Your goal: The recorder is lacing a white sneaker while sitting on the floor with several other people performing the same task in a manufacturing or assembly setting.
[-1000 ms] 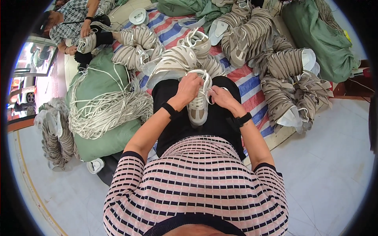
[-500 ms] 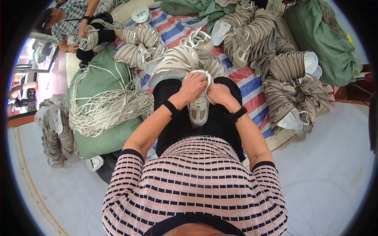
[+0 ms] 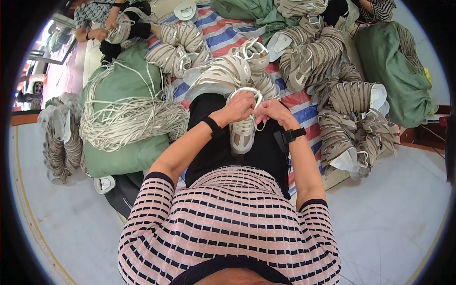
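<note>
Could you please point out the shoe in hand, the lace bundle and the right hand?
Shoe (image 3: 242, 139): head view, its toe.
Lace bundle (image 3: 129, 123): head view, its middle.
Right hand (image 3: 276, 112): head view, its back.

From the shoe (image 3: 242, 136), there is room to pass over the striped sheet (image 3: 295, 99) at two o'clock. Stacked shoes (image 3: 222, 73) block eleven o'clock; a bigger shoe pile (image 3: 332, 130) stands at three, a lace-draped sack (image 3: 124, 159) at nine.
</note>
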Demonstrator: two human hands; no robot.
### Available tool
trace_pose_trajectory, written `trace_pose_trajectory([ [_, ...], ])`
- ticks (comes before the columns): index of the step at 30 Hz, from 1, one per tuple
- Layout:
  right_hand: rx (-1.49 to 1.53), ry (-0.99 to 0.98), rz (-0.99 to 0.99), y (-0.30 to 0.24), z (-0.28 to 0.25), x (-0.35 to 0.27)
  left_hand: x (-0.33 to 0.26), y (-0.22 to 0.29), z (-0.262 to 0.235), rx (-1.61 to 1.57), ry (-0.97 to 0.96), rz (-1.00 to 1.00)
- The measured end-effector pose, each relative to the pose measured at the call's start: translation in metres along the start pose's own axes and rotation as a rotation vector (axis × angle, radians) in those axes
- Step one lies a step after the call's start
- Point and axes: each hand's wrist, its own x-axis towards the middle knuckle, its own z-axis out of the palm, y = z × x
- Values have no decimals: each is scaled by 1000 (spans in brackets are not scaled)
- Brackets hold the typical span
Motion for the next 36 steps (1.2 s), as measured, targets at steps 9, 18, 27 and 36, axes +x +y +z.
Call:
trace_pose_trajectory([
  [9,-153,76,43,7,-5,8,2,-6,3,-7,-3,60],
  [18,-359,625,-507,33,-2,-22,-57,-58,-109,209,592,-232],
  [27,-1367,469,-435,15,44,-51,-131,-27,-99,211,446,-606],
  [36,-1560,505,-530,14,54,-22,-112,41,-41,596,-113,-266],
])
